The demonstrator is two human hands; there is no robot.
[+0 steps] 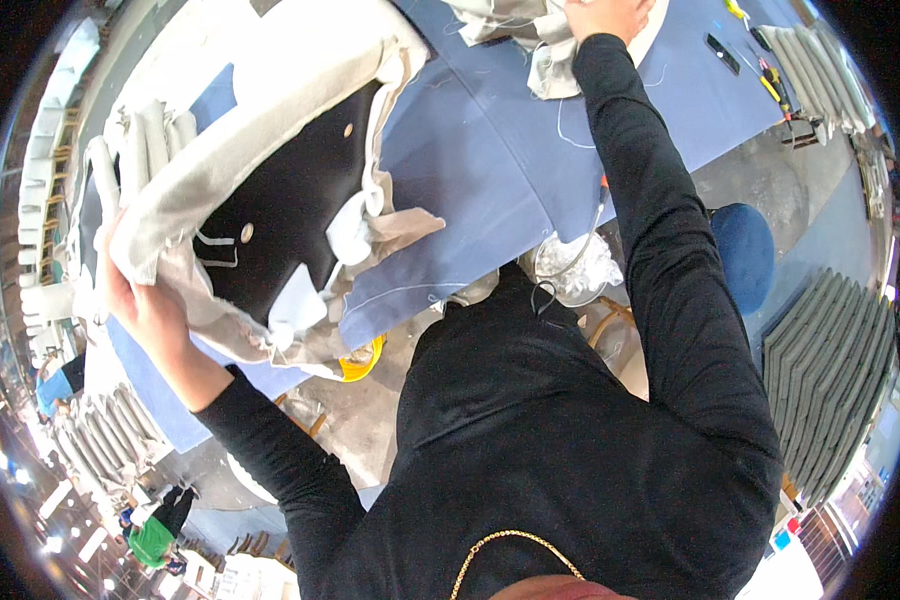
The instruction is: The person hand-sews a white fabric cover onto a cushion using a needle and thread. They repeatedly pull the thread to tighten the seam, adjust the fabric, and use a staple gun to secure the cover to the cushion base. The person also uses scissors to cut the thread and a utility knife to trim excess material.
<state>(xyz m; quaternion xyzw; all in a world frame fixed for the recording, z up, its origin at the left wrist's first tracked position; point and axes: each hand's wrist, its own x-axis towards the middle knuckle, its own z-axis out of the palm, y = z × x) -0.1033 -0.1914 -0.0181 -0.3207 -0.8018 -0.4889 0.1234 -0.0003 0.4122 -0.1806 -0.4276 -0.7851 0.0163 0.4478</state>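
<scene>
My left hand (135, 290) grips the lower left edge of a large upholstered seat panel (280, 200), black underneath with beige fabric wrapped over its rim, tilted up on the blue-covered table (490, 160). Loose beige fabric flaps hang from the panel's near edge. My right hand (605, 15) reaches far across the table and clutches a bunched piece of grey-beige fabric (530, 35) at the top of the view. Both arms wear black sleeves.
Small hand tools (760, 60) lie at the table's far right. A blue round stool (742, 255) stands on the right, with stacked grey cushions (830, 370) beyond it. More grey cushion stacks (105, 430) sit at lower left. A yellow object (362, 362) and clear plastic (575, 270) lie under the table edge.
</scene>
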